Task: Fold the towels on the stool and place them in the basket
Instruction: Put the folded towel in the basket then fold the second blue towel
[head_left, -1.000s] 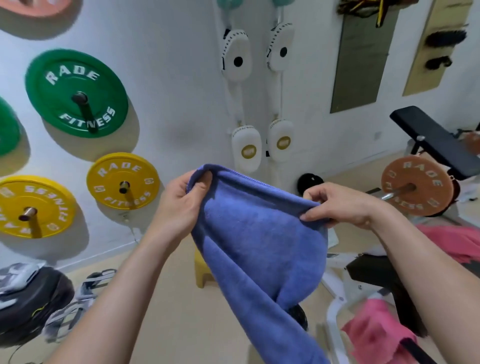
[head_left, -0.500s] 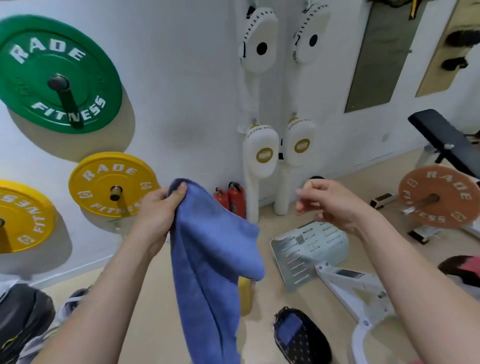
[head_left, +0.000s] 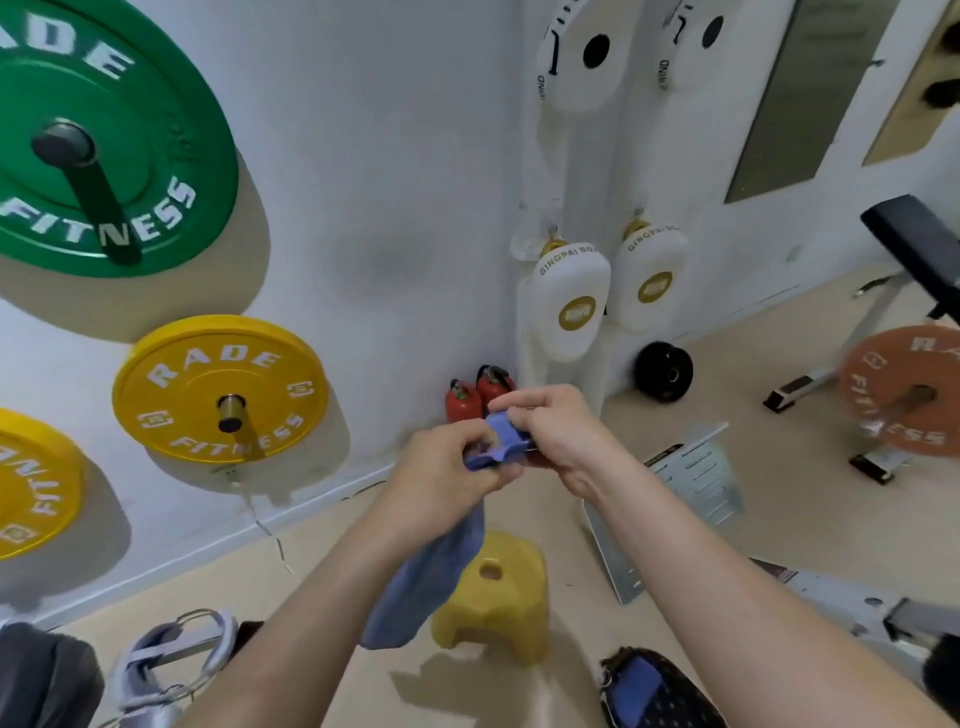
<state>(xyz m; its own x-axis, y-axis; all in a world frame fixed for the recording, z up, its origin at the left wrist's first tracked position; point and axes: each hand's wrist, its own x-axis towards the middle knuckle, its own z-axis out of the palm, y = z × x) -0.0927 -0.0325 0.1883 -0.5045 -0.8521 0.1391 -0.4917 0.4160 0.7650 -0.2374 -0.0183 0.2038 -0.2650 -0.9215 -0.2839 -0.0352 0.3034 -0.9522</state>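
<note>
Ok, holding blue towel (head_left: 418, 587) mid-air w/ both hands, close together. Gripping bunched top w/ L hand (head_left: 441, 474), fingers curled round it; pinching same top edge w/ R hand (head_left: 551, 437), thumb + fingertips. Hanging down from L hand in front of yellow stool (head_left: 500, 598) on floor (head_left: 810, 519); can't tell if touching it. Spotted dark dotted basket (head_left: 681, 697) bottom-right on floor, blue cloth (head_left: 631, 693) inside.

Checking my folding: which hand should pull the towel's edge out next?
Probably the right hand: it only pinches the towel at its edge, while the left hand grips the hanging bunch.
</note>
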